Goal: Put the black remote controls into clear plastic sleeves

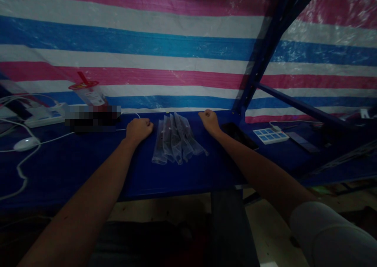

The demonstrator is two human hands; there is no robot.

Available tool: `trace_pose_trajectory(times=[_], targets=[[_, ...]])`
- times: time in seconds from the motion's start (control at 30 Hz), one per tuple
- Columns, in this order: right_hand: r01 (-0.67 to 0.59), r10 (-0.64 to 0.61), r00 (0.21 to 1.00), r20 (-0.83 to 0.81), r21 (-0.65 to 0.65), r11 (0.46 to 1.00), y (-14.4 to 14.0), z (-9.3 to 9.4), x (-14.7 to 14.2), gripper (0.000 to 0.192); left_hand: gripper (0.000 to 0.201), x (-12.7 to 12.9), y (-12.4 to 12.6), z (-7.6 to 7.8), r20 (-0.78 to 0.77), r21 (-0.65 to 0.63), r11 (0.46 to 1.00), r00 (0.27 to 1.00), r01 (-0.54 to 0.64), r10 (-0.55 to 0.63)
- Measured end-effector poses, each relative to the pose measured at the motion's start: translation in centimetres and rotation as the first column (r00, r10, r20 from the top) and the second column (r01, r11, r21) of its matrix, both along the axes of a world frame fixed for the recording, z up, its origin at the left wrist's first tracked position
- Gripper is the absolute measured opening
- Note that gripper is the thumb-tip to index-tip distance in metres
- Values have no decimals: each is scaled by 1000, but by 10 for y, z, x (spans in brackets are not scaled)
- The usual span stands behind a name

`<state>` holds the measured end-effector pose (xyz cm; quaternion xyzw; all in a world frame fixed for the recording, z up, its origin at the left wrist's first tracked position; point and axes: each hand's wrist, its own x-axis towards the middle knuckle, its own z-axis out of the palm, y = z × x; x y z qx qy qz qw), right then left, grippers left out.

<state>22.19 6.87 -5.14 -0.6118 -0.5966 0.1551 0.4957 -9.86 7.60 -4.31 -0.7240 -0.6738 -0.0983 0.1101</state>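
Note:
Several clear plastic bags lie side by side in an overlapping fan on the blue tabletop. Small dark bits show through the plastic, too dim to name. My left hand rests as a loose fist on the table, just left of the bags and apart from them. On the other side, my right hand is also curled into a fist, with a gap between it and the bags. Neither fist shows anything in it. Close to my right wrist lies a dark, flat, phone-like device, partly hidden by the forearm.
At left stand a lidded plastic cup with a red straw, a white power strip, and a white mouse-like object among cables. Rightward are a blue-and-white socket block, a flat slab and a blue metal post.

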Motion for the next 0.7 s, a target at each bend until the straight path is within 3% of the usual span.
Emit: trace_pose_trajectory(times=[0.17, 0.33, 0.5, 0.63, 0.7], targets=[[-33, 35, 999, -36, 65, 997, 2, 1, -3, 41, 43, -1, 1, 0, -5, 12, 996, 996, 89, -89], [-155, 154, 988, 22, 25, 988, 0, -9, -18, 39, 41, -5, 4, -2, 55, 19, 994, 993, 107, -108], [-126, 125, 992, 22, 17, 992, -4, -12, -20, 36, 42, -8, 4, -4, 95, 23, 990, 986, 138, -139], [-213, 212, 977, 27, 155, 965, -7, -8, -17, 29, 36, -3, 2, -2, 142, 65, 960, 950, 271, -277], [-272, 264, 962, 67, 208, 940, -8, -7, -17, 34, 36, 1, 0, 1, 175, 46, 953, 937, 300, -303]])
